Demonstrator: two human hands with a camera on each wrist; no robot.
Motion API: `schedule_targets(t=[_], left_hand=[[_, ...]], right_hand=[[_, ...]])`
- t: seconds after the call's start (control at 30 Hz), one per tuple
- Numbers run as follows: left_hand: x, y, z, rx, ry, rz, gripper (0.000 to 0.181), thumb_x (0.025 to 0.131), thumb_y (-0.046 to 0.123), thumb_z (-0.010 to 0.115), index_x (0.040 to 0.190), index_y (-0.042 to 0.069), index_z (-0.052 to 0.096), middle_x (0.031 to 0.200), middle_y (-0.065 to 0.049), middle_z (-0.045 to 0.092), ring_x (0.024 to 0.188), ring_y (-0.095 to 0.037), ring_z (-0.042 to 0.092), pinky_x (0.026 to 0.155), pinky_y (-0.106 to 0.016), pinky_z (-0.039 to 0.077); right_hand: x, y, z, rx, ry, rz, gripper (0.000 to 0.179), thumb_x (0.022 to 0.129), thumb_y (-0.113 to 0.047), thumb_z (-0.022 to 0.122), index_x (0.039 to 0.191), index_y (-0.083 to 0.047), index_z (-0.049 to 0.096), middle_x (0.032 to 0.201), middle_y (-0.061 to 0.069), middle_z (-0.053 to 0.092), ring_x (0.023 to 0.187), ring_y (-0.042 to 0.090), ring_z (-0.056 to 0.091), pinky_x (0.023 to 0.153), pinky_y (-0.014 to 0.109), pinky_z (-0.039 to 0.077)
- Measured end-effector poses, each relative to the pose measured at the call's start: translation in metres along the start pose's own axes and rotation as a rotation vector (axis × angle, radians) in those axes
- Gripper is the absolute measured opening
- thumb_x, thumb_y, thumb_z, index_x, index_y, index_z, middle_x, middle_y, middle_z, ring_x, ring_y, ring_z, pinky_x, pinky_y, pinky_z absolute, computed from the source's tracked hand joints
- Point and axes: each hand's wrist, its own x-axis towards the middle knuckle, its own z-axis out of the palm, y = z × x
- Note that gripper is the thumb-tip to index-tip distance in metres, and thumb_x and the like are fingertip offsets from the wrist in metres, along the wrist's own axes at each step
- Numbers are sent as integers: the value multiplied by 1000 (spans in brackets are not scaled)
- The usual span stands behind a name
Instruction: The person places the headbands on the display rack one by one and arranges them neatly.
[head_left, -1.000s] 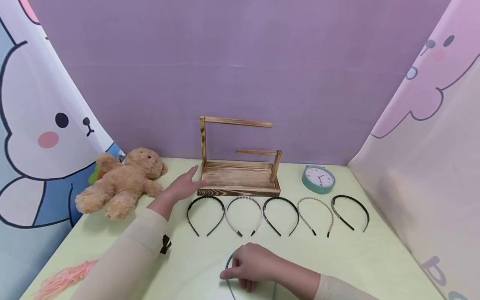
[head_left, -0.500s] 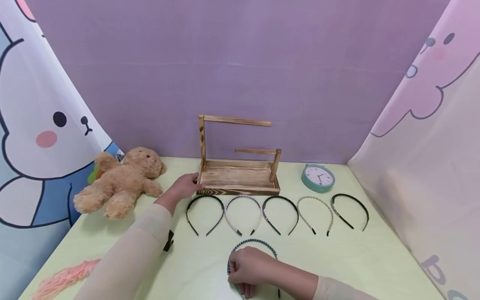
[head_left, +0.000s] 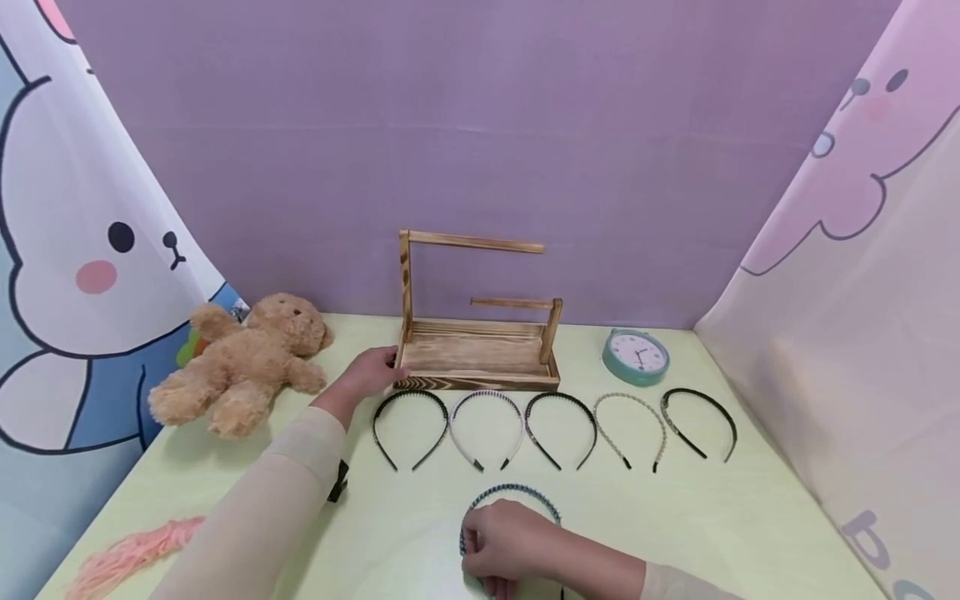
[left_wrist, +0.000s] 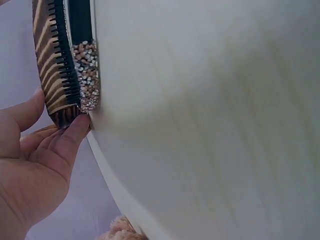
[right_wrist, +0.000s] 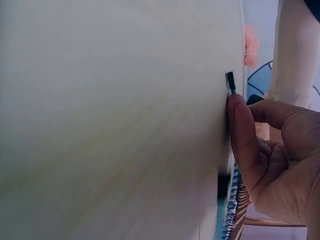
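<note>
My left hand [head_left: 366,375] grips the left end of a wooden display rack [head_left: 480,384], which has a tray base and two crossbars. In the left wrist view its thumb and fingers hold the corner of the tray [left_wrist: 47,65], near a headband with a glittery section [left_wrist: 87,75]. My right hand [head_left: 512,540] pinches a blue toothed headband [head_left: 517,487] at the table's front; the right wrist view shows a dark tip [right_wrist: 230,82] beyond the fingers. Behind it lie headbands in a row: black [head_left: 411,392], white [head_left: 487,392], black [head_left: 561,395], beaded beige [head_left: 663,433] and black [head_left: 733,423].
A teddy bear [head_left: 251,362] lies at the back left, and a teal clock [head_left: 636,357] at the back right. Pink strands [head_left: 135,554] lie front left. A black bow-like piece [head_left: 338,482] sits beside the left sleeve. Printed cloths hang on both sides.
My left hand has closed from spread fingers onto the rack's end. My right hand has moved slightly right with the blue headband, whose arch now shows above the hand.
</note>
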Motion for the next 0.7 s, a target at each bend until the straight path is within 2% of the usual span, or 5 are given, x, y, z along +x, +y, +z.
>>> schedule_targets(t=[0.17, 0.43, 0.53, 0.63, 0.7], left_hand=[[-1, 1, -2, 13, 2, -2, 62, 101, 26, 56, 152, 0, 33, 146, -24, 46, 136, -42, 42, 112, -55, 35], [-1, 4, 1, -25, 11, -27, 60, 100, 24, 58, 150, -1, 35, 145, -25, 47, 135, -42, 43, 111, -55, 37], [-1, 5, 1, -36, 12, -37, 61, 100, 24, 57, 151, -1, 34, 146, -25, 46, 136, -42, 42, 111, -54, 37], [0, 5, 1, -39, 13, -38, 61, 100, 24, 57, 151, -1, 34, 147, -25, 46, 136, -42, 42, 112, -54, 36], [0, 5, 1, -30, 14, -31, 60, 100, 23, 57, 151, -1, 35, 146, -24, 47, 135, -41, 43, 112, -54, 37]], right_hand=[[3, 0, 1, -14, 30, 28, 32, 92, -36, 66, 68, -18, 56, 46, -6, 60, 35, 11, 57, 44, 25, 52], [0, 0, -3, -62, 39, -2, 28, 97, -26, 57, 70, -20, 54, 44, -10, 58, 33, 8, 56, 50, 18, 52], [-9, -7, -13, -26, 41, -23, 28, 99, -28, 55, 73, -20, 54, 46, -9, 59, 35, 9, 57, 46, 23, 54], [-20, -18, -31, 71, 47, -57, 26, 101, -31, 53, 78, -17, 56, 49, -6, 62, 38, 13, 60, 40, 34, 54], [-27, -26, -45, 109, 61, -94, 26, 102, -34, 52, 83, -16, 57, 53, -4, 64, 41, 14, 63, 42, 35, 55]])
